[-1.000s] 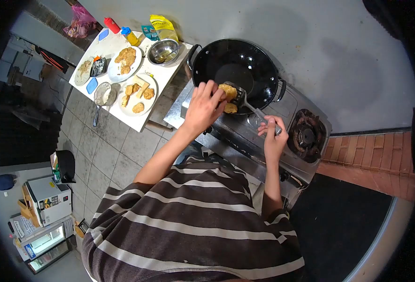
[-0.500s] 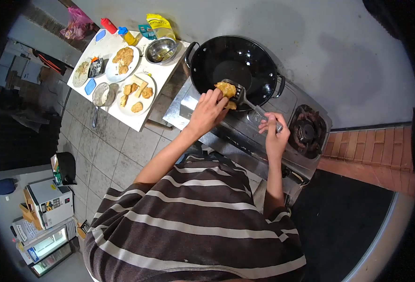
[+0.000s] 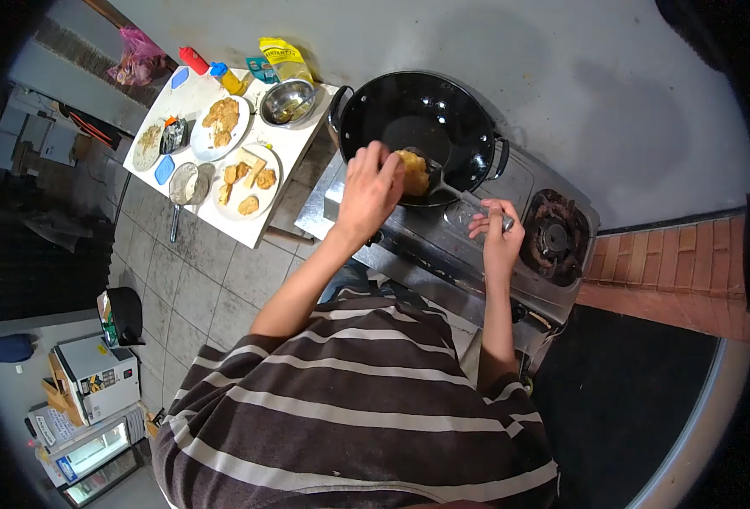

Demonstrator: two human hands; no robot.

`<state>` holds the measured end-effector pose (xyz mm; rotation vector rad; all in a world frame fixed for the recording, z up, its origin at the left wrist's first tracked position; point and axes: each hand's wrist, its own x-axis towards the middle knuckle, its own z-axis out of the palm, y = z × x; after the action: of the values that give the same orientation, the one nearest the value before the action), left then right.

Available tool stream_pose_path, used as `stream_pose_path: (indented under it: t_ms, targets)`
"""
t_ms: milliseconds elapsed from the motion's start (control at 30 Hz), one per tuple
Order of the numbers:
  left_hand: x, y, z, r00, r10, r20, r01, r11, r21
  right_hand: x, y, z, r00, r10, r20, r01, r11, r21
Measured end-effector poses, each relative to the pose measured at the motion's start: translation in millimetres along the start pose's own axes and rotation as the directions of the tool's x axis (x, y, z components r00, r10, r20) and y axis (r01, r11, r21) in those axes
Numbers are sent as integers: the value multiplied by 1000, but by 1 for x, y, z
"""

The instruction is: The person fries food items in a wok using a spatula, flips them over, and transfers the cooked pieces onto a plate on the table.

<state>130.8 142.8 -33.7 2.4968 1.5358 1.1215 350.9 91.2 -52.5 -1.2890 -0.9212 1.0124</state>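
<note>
My left hand [image 3: 372,188] is over the near left rim of the black wok [image 3: 392,97], fingers bent against a golden fried piece [image 3: 413,172]. Whether its fingertips grip the piece is hidden. My right hand [image 3: 498,229] is closed round the grey handle of a slotted spatula [image 3: 458,194]. The spatula's head lies inside the wok, beside the fried piece and partly behind it. Dark, shiny oil or bare metal shows at the wok's bottom; I cannot tell which.
Left of the stove, a white table [image 3: 250,231] bears a plate of fried pieces [image 3: 272,184], another plate [image 3: 201,144], a metal bowl [image 3: 288,103] and a strainer [image 3: 190,184]. A bare burner [image 3: 553,238] is at the right, a wall behind the wok.
The fried piece has shifted a little down and stands more upright by my left fingers. The spatula's head has turned and is less visible. My right hand still holds the handle.
</note>
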Motion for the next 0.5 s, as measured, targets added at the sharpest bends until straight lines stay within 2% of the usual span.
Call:
stream_pose_path:
  t_ms: [100,300,367,433,500]
  targets:
    - [-18,-2,-20,996,-84,-37,80,992,-102,3,0,0,1000,10,-9,-9,1000,10]
    - [-67,-14,-50,968,-253,-2,251,963,-102,9,2,0,1000,8,3,-8,1000,0]
    - [-82,-21,-53,937,-344,51,348,918,-193,11,1,0,1000,23,13,-23,1000,3]
    - [-95,-27,-52,923,-380,63,384,901,-203,13,0,3,999,37,23,-37,999,5]
    - [-104,-32,-53,860,-493,129,507,798,-327,14,-2,5,999,19,31,-20,1000,6]
